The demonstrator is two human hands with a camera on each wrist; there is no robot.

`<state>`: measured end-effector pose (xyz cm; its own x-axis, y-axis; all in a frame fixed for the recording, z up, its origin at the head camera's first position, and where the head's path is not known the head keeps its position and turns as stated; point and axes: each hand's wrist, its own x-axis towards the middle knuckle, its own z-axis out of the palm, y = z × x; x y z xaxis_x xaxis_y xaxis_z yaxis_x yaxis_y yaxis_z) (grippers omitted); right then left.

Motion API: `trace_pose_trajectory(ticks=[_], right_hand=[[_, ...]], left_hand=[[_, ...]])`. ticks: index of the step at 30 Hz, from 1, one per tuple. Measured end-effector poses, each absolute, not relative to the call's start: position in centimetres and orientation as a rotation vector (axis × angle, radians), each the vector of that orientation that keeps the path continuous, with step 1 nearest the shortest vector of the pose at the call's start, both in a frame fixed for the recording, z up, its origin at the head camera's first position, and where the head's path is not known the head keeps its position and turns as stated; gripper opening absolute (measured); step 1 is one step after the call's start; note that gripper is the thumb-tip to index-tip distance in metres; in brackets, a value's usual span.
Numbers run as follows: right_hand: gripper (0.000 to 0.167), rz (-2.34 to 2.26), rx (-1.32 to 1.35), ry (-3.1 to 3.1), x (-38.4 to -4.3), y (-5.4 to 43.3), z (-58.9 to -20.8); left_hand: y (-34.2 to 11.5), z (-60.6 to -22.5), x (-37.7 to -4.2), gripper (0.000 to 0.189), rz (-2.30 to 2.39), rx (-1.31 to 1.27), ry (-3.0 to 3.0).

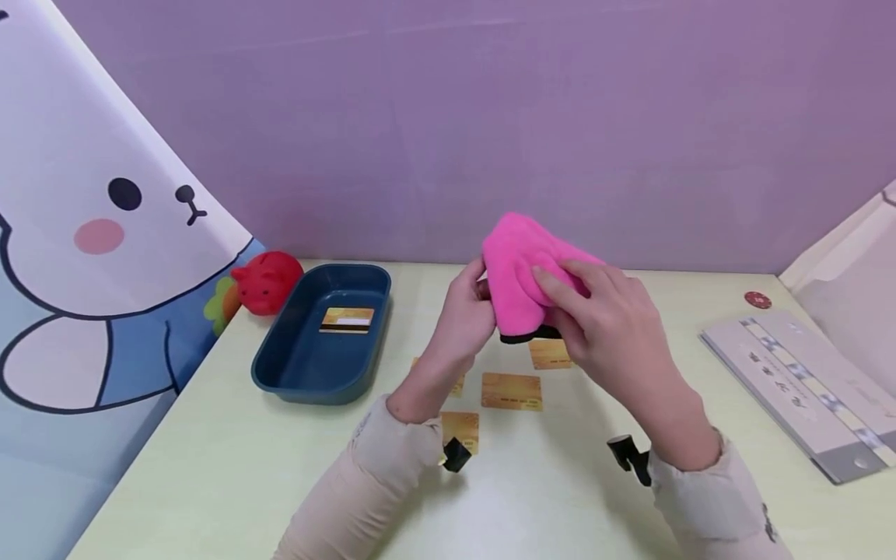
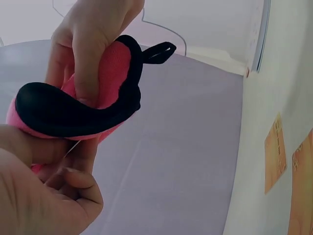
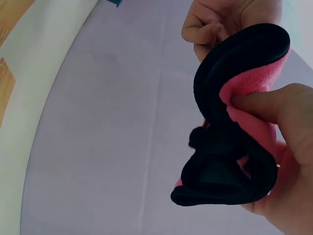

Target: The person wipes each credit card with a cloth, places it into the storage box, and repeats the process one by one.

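Observation:
Both hands hold up a pink plush mitt [image 1: 511,272] with a black-edged opening, above the back middle of the table. My left hand [image 1: 465,315] grips its left side; in the left wrist view a thin pale edge shows by those fingertips. On the other side, my right hand [image 1: 605,330] pinches a fold of the pink cloth between fingers and thumb. The black trim [image 3: 210,88] bends in a wavy line in the right wrist view, and a black loop [image 2: 160,53] sticks out from it. Below the hands lie several gold cards [image 1: 512,391], some partly hidden by the arms.
A blue tray [image 1: 266,369] at the left has one gold card [image 1: 346,320] in it. Behind it sits a red piggy bank [image 1: 269,284]. Over on the right are a flat grey box [image 1: 791,389] and a red chip [image 1: 757,299]. A purple backdrop [image 1: 434,140] stands behind the table.

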<state>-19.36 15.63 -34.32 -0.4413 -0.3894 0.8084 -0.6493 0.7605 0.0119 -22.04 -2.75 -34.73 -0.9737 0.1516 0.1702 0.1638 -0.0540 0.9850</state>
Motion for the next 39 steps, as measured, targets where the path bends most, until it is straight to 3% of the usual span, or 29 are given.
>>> trace_pose_trajectory(ticks=[6, 19, 30, 36, 39], right_hand=[[0.041, 0.360, 0.648, -2.171, -19.7, 16.7, -34.2], [0.043, 0.432, 0.316, -2.198, -20.5, 22.3, -33.3], [0.030, 0.479, 0.790, -1.893, -19.9, 17.2, -32.8], [0.035, 0.355, 0.865, -2.010, -19.7, 15.4, -34.3], [0.036, 0.360, 0.841, -2.037, -19.7, 15.4, -34.6]], left_hand=[[-3.1, -34.3, -22.1, 0.031, -2.272, -0.358, -2.157], [-6.5, -32.4, -23.0, 0.035, -2.336, -0.321, -1.934], [-3.5, -34.9, -23.1, 0.035, -2.227, -0.350, -2.091], [-2.9, -35.2, -22.6, 0.028, -2.216, -0.312, -2.127], [-3.0, -35.0, -22.5, 0.034, -2.261, -0.238, -2.149]])
